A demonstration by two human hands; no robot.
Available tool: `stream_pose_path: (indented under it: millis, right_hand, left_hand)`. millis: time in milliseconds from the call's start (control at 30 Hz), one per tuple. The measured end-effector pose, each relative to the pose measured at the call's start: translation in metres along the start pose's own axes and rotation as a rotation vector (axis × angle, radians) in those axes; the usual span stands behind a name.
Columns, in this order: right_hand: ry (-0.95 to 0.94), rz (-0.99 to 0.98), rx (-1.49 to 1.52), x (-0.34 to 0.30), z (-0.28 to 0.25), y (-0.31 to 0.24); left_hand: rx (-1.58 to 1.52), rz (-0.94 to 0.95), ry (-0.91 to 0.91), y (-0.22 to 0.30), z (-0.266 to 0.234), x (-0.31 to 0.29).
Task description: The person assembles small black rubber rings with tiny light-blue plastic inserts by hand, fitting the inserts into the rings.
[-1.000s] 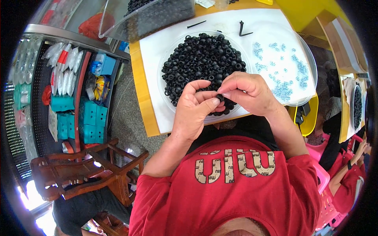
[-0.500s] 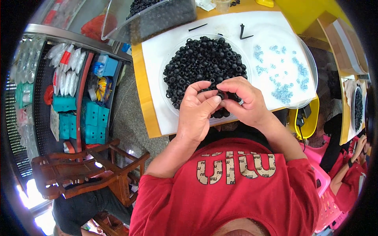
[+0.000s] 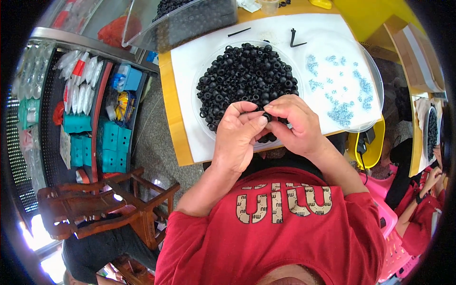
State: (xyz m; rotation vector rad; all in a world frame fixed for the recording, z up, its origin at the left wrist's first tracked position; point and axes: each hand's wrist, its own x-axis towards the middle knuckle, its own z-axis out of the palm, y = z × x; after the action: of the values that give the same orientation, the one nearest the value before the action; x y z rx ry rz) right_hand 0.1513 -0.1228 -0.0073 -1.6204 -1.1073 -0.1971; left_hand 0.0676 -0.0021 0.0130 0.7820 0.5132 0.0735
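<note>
My left hand (image 3: 236,142) pinches a small round black part with a hole (image 3: 266,117) between thumb and fingers. Against that part press the thumb and forefinger of my right hand (image 3: 300,127); whatever else they grip is hidden. Both hands hover over the near edge of a heap of black ring-like parts (image 3: 247,76) in a shallow round clear tray (image 3: 195,95). To the right, many tiny clear bluish pieces (image 3: 340,115) lie scattered in another round clear tray (image 3: 377,71).
Beyond the heap lie a thin black stick (image 3: 239,32) and an L-shaped black tool (image 3: 295,40) on a white sheet (image 3: 185,61). A clear bin (image 3: 199,26) of black parts stands far left. A wooden chair (image 3: 142,213) and a yellow bin (image 3: 378,142) flank the table.
Both hands remain together at the same spot, the right fingers shifting slightly over the black part. At the far right, a co-worker's hands have moved.
</note>
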Motion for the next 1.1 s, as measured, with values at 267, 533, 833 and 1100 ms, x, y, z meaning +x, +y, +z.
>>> stream_pose_path:
  millis: [267,533,833,1100]
  right_hand:
    - [-0.045,0.044,-0.022,0.001,-0.003,-0.002]
    - [0.006,0.007,-0.052,0.002,-0.003,-0.005]
    - [-0.110,0.302,0.347,-0.004,-0.010,0.001]
    - [-0.205,0.201,0.114,0.009,-0.019,-0.003]
  left_hand:
    - [0.032,0.034,0.003,0.002,0.005,-0.002]
    - [0.044,0.030,0.013,0.001,0.005,-0.001]
    - [0.094,0.038,-0.029,-0.001,0.003,0.000]
    - [0.126,0.002,-0.023,0.000,0.000,0.001]
